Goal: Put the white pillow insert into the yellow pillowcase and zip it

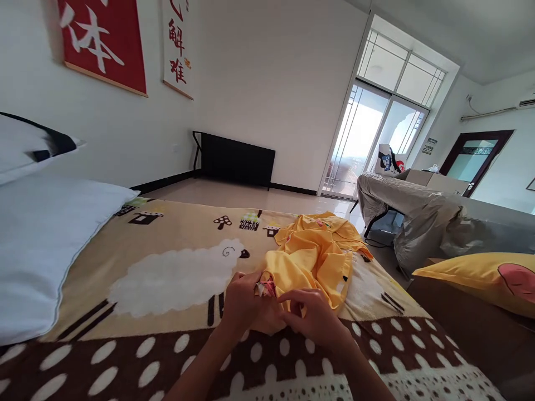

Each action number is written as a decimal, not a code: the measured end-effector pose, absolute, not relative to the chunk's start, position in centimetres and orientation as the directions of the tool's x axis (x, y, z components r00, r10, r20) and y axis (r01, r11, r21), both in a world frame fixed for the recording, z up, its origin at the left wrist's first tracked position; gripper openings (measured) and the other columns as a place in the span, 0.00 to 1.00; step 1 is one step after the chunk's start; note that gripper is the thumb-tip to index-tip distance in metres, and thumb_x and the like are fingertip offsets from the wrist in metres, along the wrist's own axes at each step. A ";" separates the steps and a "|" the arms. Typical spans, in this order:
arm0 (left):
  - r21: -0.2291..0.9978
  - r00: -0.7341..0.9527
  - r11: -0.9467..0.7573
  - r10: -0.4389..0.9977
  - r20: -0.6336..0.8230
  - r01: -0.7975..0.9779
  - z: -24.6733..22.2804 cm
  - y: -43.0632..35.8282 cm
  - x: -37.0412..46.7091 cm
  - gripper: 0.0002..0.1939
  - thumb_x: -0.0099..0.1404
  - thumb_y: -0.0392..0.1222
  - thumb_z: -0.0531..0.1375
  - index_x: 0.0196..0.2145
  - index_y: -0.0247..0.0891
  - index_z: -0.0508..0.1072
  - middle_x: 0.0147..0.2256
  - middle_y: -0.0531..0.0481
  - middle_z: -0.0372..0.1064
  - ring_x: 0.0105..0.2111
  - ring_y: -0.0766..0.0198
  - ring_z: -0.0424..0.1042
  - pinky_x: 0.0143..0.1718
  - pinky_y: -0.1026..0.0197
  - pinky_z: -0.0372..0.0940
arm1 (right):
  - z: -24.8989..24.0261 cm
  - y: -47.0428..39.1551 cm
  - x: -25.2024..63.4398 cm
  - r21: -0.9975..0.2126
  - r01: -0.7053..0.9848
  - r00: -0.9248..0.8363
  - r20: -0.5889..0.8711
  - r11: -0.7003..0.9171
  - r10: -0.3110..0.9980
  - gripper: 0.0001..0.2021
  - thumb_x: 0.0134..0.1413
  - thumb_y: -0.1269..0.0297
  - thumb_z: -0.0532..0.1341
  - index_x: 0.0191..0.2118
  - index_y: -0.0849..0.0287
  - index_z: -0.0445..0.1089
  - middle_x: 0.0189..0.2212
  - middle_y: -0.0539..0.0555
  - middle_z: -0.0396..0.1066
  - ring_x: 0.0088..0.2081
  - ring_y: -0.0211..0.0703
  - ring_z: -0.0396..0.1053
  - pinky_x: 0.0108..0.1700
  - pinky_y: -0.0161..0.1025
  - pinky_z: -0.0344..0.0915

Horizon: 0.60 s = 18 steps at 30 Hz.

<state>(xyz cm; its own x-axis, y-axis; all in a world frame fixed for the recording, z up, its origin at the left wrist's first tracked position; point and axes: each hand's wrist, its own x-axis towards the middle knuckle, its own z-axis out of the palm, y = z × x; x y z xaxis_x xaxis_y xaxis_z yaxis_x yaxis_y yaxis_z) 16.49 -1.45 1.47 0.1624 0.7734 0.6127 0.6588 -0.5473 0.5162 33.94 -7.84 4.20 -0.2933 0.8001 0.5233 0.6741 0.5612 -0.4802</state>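
A crumpled yellow pillowcase (311,256) with small printed figures lies on the bed, its near end raised between my hands. My left hand (242,301) is closed on that near end, where a bit of pink and white shows beside the fingers. From the right, my right hand (311,317) holds the near edge with bent fingers, thumb and forefinger close together; its exact grip is partly hidden. Beneath both hands spreads a beige and brown blanket (179,223) with a white sheep and pale dots.
A white pillow (62,223) lies at the left of the bed. To the right, a yellow pillow (476,275) rests on a brown surface. Beyond it stands a plastic-covered table (418,195). A black folded panel (238,159) leans by the far wall, left of the glass doors (359,128).
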 end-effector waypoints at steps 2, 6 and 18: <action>0.579 0.100 -0.596 0.739 0.666 0.556 1.7 -1.8 16.4 0.04 0.50 0.39 0.57 0.19 0.39 0.65 0.19 0.47 0.65 0.25 0.57 0.62 0.29 0.60 0.53 | 4.5 -7.1 35.3 -0.567 0.644 -0.106 0.599 0.514 0.794 0.12 0.54 0.58 0.59 0.42 0.57 0.71 0.28 0.50 0.69 0.31 0.38 0.66 0.36 0.34 0.62; 0.490 0.175 -0.792 0.575 0.800 0.364 1.7 -2.6 16.9 0.09 0.52 0.40 0.60 0.33 0.37 0.75 0.29 0.44 0.74 0.28 0.57 0.66 0.33 0.59 0.57 | 2.7 -4.3 37.9 -0.760 0.564 0.171 0.491 0.324 0.854 0.25 0.50 0.52 0.61 0.52 0.58 0.66 0.47 0.59 0.70 0.44 0.47 0.68 0.44 0.42 0.65; 0.467 0.722 -0.784 0.591 0.360 0.409 5.2 -7.0 18.3 0.26 0.54 0.35 0.57 0.52 0.46 0.71 0.40 0.43 0.75 0.33 0.54 0.71 0.34 0.59 0.59 | 5.8 -5.0 42.4 -0.855 -0.165 0.609 0.305 0.492 0.732 0.18 0.39 0.50 0.66 0.31 0.58 0.65 0.26 0.47 0.69 0.26 0.36 0.65 0.28 0.34 0.65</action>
<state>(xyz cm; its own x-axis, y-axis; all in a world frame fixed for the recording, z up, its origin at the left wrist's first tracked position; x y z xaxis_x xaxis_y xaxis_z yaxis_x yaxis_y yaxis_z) 18.30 -7.03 5.24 0.7218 0.5911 0.3601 0.4089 -0.7839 0.4672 42.36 -4.95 5.84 0.6088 0.7325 0.3046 -0.1646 0.4923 -0.8547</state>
